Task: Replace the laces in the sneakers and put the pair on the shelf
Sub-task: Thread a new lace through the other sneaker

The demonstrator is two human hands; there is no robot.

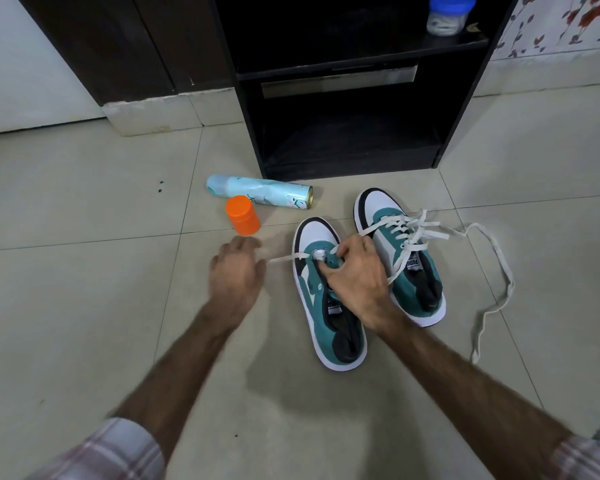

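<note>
Two bare forearms in rolled plaid sleeves (118, 448) reach out over the pale tiled floor (84, 306). The left hand (234, 271) hovers beside the nearer sneaker (326, 299), back up and blurred, so I cannot tell whether its fingers pinch the white lace (281, 259) that stretches from the front eyelets toward it. The right hand (355, 268) rests on that shoe's tongue, its fingers curled and pinching the lace at the front eyelets. Just to the right stands the second sneaker (400, 254), loosely laced, with a long lace end (492, 292) trailing across the tiles. Beyond the left hand stand an orange jar (242, 215) and a pale blue spray can (258, 192) lying on its side. Farthest is the black shelf (354, 98), a blue-lidded jar (449, 13) on its upper board.
</note>
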